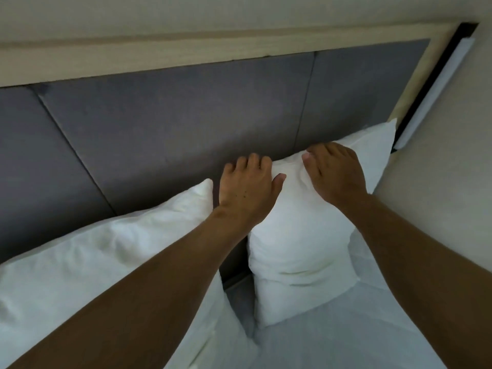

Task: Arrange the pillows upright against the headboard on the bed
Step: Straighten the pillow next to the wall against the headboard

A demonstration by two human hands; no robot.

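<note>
1. Our left hand (247,187) and right hand (336,173) grasp the right pillow's (300,243) top edge; it stands against the headboard (173,123)
2. It looks soft, light, saggy; we'd grip corners; the left pillow (101,262) leans alongside

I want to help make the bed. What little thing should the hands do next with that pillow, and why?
Probably push the right pillow back and plump its top. Both the left hand and the right hand grip its top edge, which is dented between them. It stands upright beside the left pillow, near the grey headboard.
</note>
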